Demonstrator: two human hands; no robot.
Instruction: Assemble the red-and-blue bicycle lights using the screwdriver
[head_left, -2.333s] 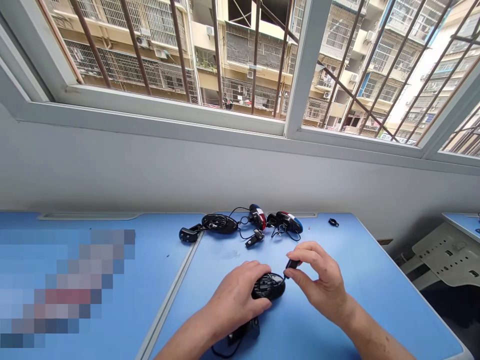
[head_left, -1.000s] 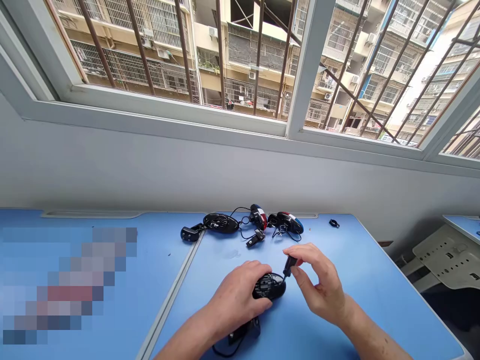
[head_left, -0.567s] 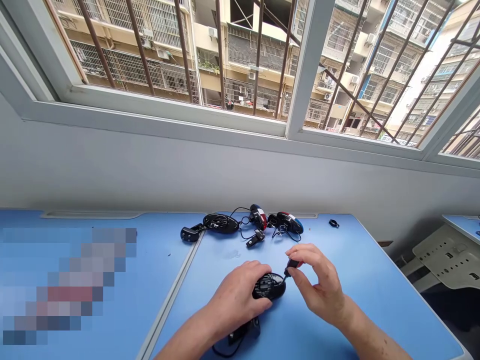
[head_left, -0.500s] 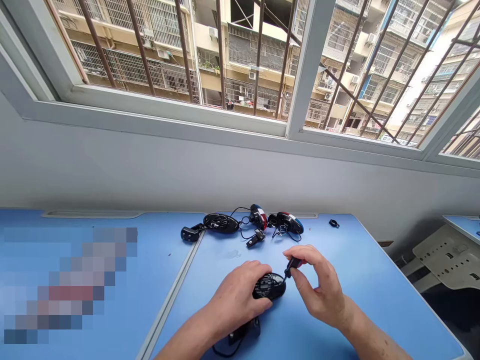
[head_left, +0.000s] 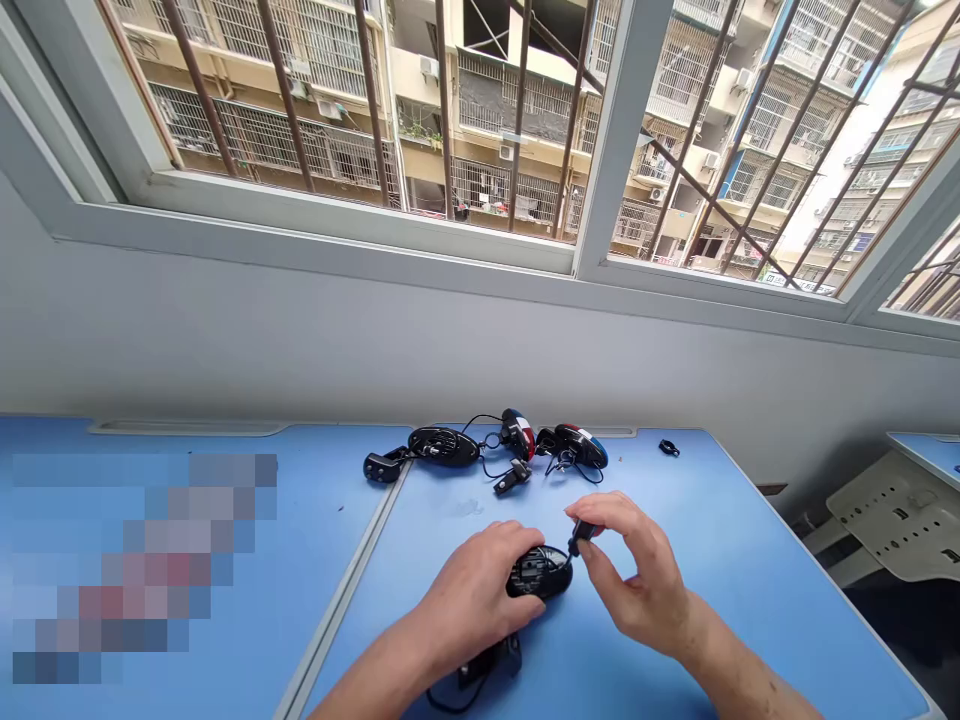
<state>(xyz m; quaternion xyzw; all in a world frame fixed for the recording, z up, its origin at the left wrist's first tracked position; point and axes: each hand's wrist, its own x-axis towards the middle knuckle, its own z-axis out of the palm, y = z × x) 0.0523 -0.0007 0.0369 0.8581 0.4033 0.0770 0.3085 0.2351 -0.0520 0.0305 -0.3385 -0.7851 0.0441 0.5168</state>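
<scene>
**Right hand [head_left: 637, 578] keeps a small driver [head_left: 583, 535] at the edge of a black mouse [head_left: 539, 574]**

Very little has changed over the last couple of seconds. The driver's handle shifts only slightly, its tip stays at the mouse's front edge, and the left hand [head_left: 472, 600] has not moved. The right hand is narrowly closed, pinching the driver between thumb and fingers. The tool looks like a small screwdriver with a black handle, though at this size I can't be sure, nor can I tell whether its tip is seated in anything.

The left hand lies spread over the mouse and pins it to the blue desk [head_left: 720, 570], at the near edge and just right of the seam between two desk tops. The mouse lies with a ribbed, dark face upward, much of it covered by the left palm. A black cable [head_left: 452, 706] runs out under the left wrist, beside a dark plastic part [head_left: 489, 664].

Further along the desk, well beyond both hands, lies a loose row of other mouse parts: a black shell [head_left: 442, 446], a red-and-white shell [head_left: 517, 434] and a red-and-blue shell [head_left: 581, 446], tangled with thin wires. A small black clip [head_left: 669, 448] sits apart to the right.
</scene>
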